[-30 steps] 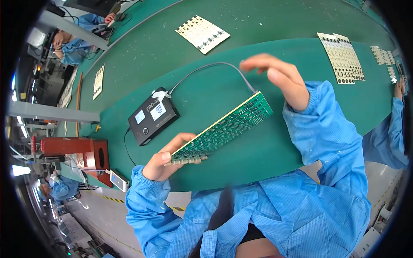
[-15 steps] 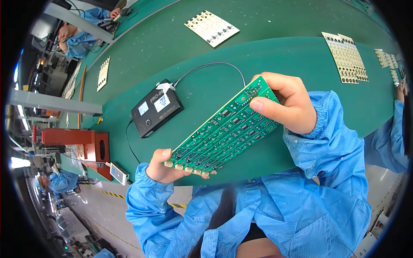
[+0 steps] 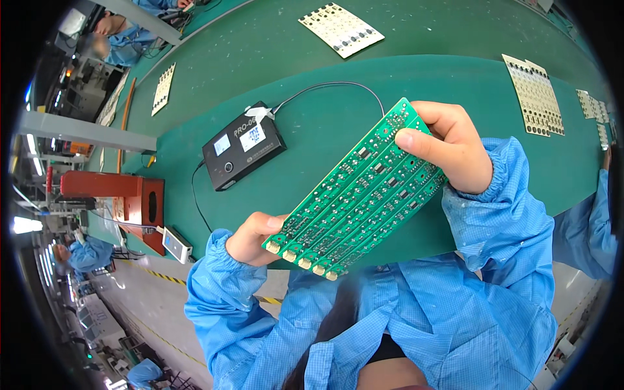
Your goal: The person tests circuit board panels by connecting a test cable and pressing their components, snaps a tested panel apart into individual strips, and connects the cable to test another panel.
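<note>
Both my hands hold up a green circuit board panel, tilted above the near edge of the bench. Parallel strips run along it, bearing small chips, and several cream connectors line its lower-left end. My right hand is closed on the upper-right end, thumb on the face and the other fingers mostly behind. At the lower-left end my left hand grips the edge, its thumb at the rim and its other fingers hidden behind the panel. A black box with two small screens lies beyond my left hand.
Pale board panels lie at the far middle, far left and right. A red metal stand and a small white device are at the left. Thin cables cross the green mat. Co-workers sit around.
The panel has turned its component face and connector end more toward me and shifted slightly right, both hands moving with it. The bench scene has shifted a little in view.
</note>
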{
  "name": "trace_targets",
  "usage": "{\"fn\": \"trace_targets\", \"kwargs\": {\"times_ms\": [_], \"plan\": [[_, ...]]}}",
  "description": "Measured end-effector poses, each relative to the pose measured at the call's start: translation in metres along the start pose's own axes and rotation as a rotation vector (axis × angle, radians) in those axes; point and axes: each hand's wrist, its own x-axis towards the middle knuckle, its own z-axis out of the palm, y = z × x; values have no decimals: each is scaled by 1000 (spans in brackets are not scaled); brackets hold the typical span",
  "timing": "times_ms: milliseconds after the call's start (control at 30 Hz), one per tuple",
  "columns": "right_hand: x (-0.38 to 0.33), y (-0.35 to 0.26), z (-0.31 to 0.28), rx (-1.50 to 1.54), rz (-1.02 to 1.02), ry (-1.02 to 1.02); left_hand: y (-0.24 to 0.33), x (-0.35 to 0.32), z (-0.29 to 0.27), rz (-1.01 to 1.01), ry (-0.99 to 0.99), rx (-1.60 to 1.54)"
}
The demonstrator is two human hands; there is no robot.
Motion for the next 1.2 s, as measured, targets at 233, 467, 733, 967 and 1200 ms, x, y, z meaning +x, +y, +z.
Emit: {"fn": "trace_targets", "kwargs": {"times_ms": [233,467,733,967,1200], "plan": [[0,4,0,51,63,22,-14,4,-8,149,-119,-202],[-1,7,0,85,103,31,-18,6,-4,169,-81,-257],[2,11,2,64,140,-25,9,18,26,91,133,275],[19,11,19,-253,21,-217,37,51,34,387,170,665],[42,3,20,-615,-174,-149,57,66,28,600,432,824]]}}
